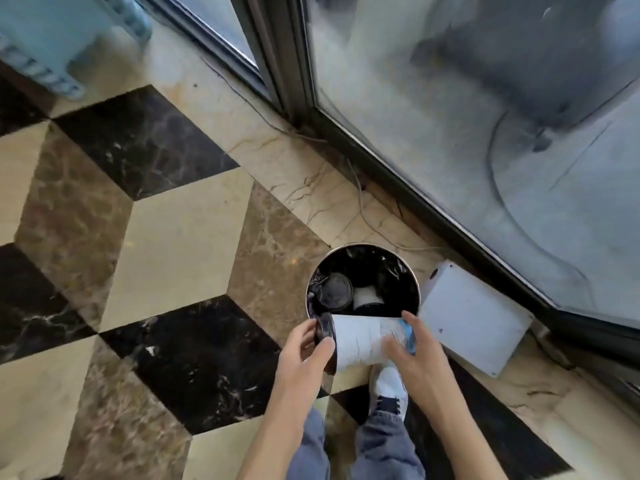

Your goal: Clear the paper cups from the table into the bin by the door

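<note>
A white paper cup [360, 341] with a black lid lies sideways between my hands, just above the near rim of the round bin [414, 271]. My left hand [304, 351] grips the lidded end. My right hand [412, 351] holds the cup's base end, where a blue pattern shows. The bin stands on the floor beside the glass door and has a dark liner. Inside it lie another white cup [367, 297] and a black lid [335, 291].
A white flat box [471, 320] leans on the floor right of the bin. The glass door frame [398, 188] runs diagonally behind it, with a thin cable along the sill. My shoe [388, 382] stands below the cup. A light blue basket [52, 39] sits far left.
</note>
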`<move>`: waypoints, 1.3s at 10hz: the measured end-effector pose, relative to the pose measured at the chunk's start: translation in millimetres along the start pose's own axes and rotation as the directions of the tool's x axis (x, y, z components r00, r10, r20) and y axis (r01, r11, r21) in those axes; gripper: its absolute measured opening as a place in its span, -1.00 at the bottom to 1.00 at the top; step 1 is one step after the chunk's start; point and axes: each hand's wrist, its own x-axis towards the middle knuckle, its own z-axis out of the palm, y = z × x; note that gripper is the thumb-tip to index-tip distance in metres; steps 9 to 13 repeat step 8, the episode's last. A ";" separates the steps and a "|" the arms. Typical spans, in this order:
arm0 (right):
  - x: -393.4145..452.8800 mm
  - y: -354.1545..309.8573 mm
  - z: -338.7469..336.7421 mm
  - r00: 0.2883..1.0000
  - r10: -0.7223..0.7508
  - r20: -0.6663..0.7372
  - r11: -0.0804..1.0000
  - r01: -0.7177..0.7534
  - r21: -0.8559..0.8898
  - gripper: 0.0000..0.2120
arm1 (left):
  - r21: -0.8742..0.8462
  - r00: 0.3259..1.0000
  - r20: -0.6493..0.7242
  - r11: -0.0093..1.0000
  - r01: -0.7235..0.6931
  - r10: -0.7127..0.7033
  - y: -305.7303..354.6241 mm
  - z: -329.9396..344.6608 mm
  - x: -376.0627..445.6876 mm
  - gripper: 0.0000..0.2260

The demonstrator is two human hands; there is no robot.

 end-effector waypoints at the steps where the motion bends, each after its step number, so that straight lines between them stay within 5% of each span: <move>1: 18.3 11.5 10.5 0.999 0.032 0.014 0.999 -0.032 0.041 -0.49 | 0.025 1.000 -0.001 1.000 0.018 -0.018 -11.8 7.8 22.5 -0.75; 4: 14.2 4.4 5.5 0.999 0.017 0.031 0.998 -0.019 0.068 -0.44 | 0.025 0.999 0.013 0.999 0.029 -0.029 -11.7 7.9 17.7 -0.69; 8: -70.7 -100.1 -72.2 0.952 -0.279 -0.121 0.952 0.291 0.095 -0.46 | -0.031 0.948 0.010 0.948 -0.317 0.318 105.1 -23.2 -70.5 -0.60; 13: -70.7 -100.1 -72.2 0.952 -0.279 -0.121 0.952 0.291 0.095 -0.46 | -0.031 0.948 0.010 0.948 -0.317 0.318 105.1 -23.2 -70.5 -0.60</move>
